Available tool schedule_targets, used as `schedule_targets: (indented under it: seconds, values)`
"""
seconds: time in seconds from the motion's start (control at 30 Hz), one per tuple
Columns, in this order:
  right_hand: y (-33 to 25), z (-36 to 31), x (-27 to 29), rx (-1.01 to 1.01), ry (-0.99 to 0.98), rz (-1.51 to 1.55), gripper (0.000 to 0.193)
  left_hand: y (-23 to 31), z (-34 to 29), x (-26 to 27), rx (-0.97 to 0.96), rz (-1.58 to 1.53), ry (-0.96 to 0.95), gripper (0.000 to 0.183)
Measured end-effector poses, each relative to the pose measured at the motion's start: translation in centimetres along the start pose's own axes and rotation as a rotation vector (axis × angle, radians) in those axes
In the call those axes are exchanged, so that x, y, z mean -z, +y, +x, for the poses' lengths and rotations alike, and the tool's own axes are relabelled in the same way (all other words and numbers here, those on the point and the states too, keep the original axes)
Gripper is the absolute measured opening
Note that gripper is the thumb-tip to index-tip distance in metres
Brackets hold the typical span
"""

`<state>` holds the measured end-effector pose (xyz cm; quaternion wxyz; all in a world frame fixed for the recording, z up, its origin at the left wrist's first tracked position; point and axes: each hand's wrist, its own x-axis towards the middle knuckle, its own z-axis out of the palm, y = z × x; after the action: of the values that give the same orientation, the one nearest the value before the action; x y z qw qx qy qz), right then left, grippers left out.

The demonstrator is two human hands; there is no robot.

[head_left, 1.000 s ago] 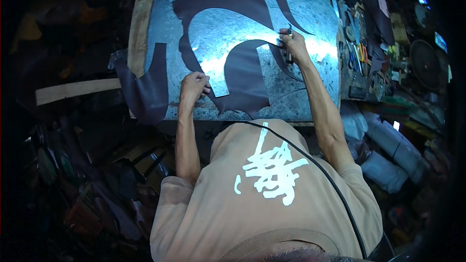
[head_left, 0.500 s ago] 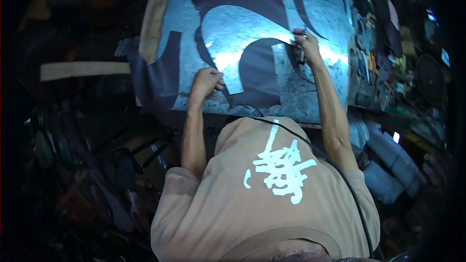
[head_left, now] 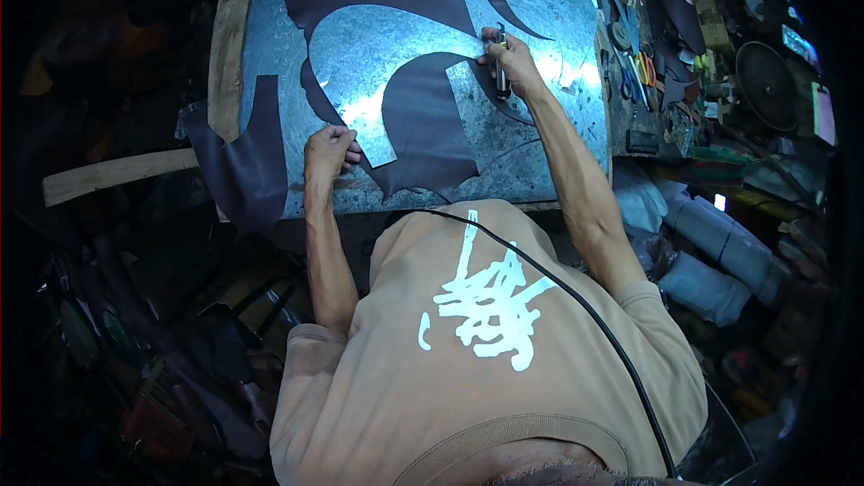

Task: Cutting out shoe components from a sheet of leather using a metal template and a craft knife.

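Note:
A dark brown leather sheet (head_left: 427,117) with large curved cut-outs lies on the grey mottled worktop (head_left: 562,135). Bright surface, looking like the worktop, shows through the openings. My left hand (head_left: 329,149) rests at the leather's near left edge, by the narrow squared end of an opening. Its fingers are curled closed; whether anything is pinched in them is hidden. Farther right, my right hand (head_left: 513,63) grips a slim dark handheld tool (head_left: 501,72) with a metal end, held upright beside the leather. Its exact kind is unclear.
Another brown leather piece (head_left: 243,157) hangs over the worktop's left edge, near wooden boards (head_left: 117,175). Scissors (head_left: 644,67) and other tools crowd the right side bench. Wrapped grey rolls (head_left: 724,234) lie below it. A black cable (head_left: 558,279) crosses my shirt.
The whole scene has shifted left and slightly upward in the picture. My right hand has turned a little, showing more of the tool. My left hand stays by the same leather edge.

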<state>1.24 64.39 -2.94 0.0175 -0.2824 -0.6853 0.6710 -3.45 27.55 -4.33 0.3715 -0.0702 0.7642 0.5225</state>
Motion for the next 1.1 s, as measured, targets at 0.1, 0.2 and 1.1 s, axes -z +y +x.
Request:
schedule_targets:
  seconds: [0.1, 0.2, 1.1]
  values:
    - [0.4, -0.4, 0.6, 0.002, 0.014, -0.017, 0.042, 0.1, -0.3, -0.3, -0.011, 0.003, 0.025, 0.024]
    - [0.2, -0.9, 0.8, 0.022, 0.010, -0.101, 0.040, 1.3, -0.7, -0.5, -0.008, 0.012, 0.038, 0.024]
    - [-23.6, -9.1, -1.0, 1.156, 0.149, -0.824, 0.042, 34.6, -12.3, 9.3, -1.086, 0.831, -0.238, 0.034]
